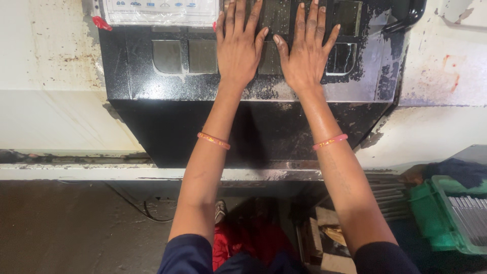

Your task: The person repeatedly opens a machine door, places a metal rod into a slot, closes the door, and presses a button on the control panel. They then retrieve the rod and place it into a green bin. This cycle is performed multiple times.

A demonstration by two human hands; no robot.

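Dark blue sleeves sit nearest; both hands, left and right, lie flat, fingers spread and gripping nothing, side by side on the black control panel, whose long axis runs left-right, fingers pointing away.

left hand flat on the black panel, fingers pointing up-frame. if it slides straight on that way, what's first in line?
Likely the white printed sheet taped along the black panel top: the left hand points just past its right edge. Fingertips reach the frame edge, so anything beyond is unseen.

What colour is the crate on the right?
Green; the crate shows in the head view, at the lower right, holding grey metal rods.
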